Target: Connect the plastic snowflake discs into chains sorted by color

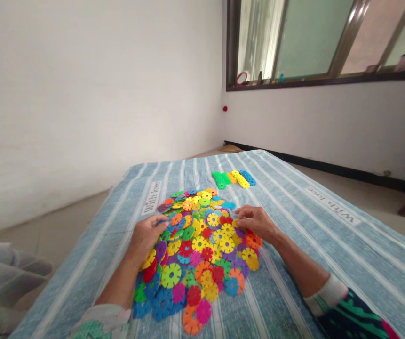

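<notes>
A wide pile of notched plastic flower discs [199, 243] in many colours lies on the striped cloth in front of me. My left hand [149, 234] rests at the pile's left side, thumb and fingertips drawn together beside blue and orange discs; whether a disc is between them is too small to tell. On the right edge, my right hand [258, 222] has its thumb and fingers bent together over a yellow disc [236, 222], which appears pinched at the fingertips. Past the pile, discs lie in rows by colour: a green row [219, 180], a yellow row [240, 179] and a blue row [248, 178].
A blue-grey striped cloth [294, 263] covers the table. Its far edge faces a white wall [99, 84] and a window [315, 40] with small items on the sill. Something wrapped in translucent plastic [8, 282] stands on the floor at left.
</notes>
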Demonstrator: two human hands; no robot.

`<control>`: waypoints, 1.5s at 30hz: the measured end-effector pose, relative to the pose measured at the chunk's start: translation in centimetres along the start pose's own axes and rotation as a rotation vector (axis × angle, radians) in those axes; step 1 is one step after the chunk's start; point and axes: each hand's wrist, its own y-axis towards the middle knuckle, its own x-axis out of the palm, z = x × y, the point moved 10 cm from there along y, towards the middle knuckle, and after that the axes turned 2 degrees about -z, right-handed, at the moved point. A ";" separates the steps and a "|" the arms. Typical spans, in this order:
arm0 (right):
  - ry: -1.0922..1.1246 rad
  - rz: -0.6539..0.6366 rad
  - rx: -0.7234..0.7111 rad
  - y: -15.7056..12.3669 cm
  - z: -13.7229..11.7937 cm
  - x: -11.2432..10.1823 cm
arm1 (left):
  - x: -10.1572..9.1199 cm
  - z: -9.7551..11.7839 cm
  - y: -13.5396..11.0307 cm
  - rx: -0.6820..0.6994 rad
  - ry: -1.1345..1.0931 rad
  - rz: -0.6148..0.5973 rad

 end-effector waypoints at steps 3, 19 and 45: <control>-0.034 0.068 0.067 1.2 1.0 -0.1 | 0.0 -0.2 0.1 0.003 0.009 -0.005; -0.573 -0.093 -0.176 4.8 -0.1 2.9 | 0.1 -0.1 0.0 -0.018 -0.052 -0.025; -0.316 -0.040 -0.040 4.4 1.0 2.3 | -0.4 0.5 -0.3 -0.038 0.017 -0.003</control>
